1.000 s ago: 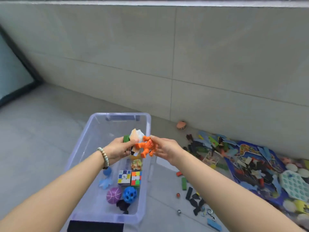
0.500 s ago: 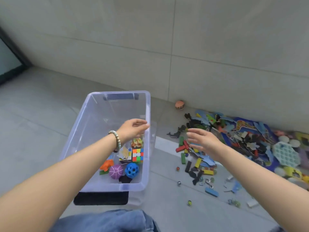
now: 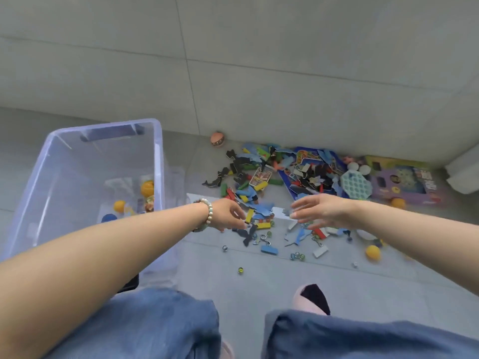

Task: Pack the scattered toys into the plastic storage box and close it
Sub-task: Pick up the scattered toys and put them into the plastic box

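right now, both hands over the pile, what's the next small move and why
Probably lower both hands and gather the loose blocks and puzzle pieces beneath them: left hand and right hand hover empty over that pile, and the storage box stands open by the left arm.

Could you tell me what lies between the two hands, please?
In the head view, blue puzzle pieces and a yellow block lie between the left hand and right hand.

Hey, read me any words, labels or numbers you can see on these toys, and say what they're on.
Nothing is legible.
Small peach ball: dark band of lettering, blurred.
Red and yellow printed card: too small to read.
Purple cardboard toy box: print blurred.
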